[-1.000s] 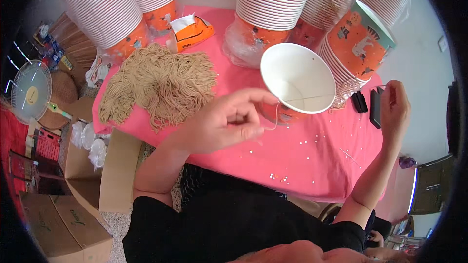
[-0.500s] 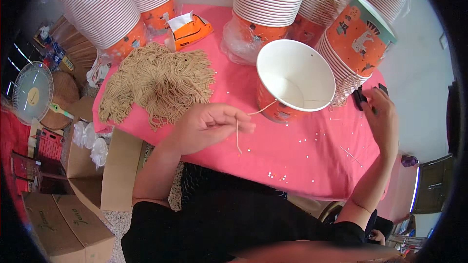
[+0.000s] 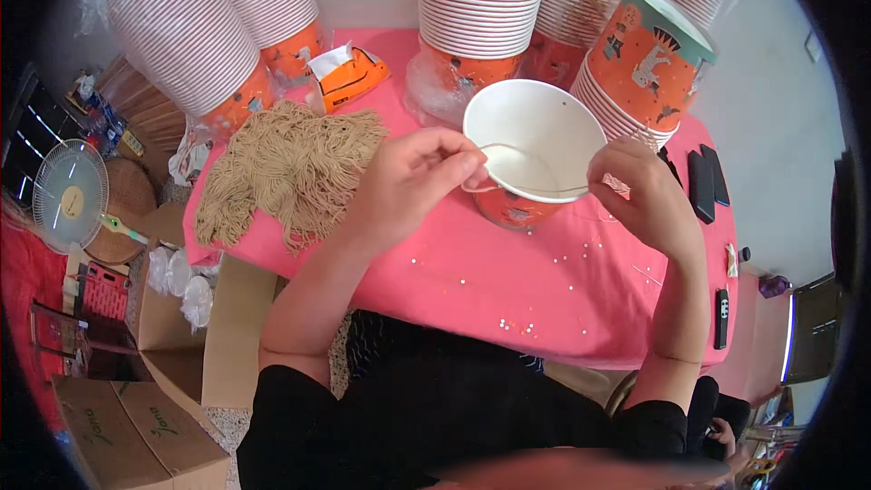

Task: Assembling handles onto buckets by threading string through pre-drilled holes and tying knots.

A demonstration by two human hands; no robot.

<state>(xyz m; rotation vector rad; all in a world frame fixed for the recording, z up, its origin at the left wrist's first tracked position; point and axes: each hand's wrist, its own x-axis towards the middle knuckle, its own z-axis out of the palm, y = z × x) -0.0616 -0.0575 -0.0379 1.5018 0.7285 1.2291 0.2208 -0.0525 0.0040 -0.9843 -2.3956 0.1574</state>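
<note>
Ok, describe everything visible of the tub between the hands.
The tub is round, flaring to a rim, white inside, orange with printed figures outside, apparently card. A small dark spot, perhaps a hole, marks the far-right inner wall. It stands mouth up on the pink cloth. Cord crosses its mouth between the left hand and right hand; whether either hand touches the rim is unclear.
</note>
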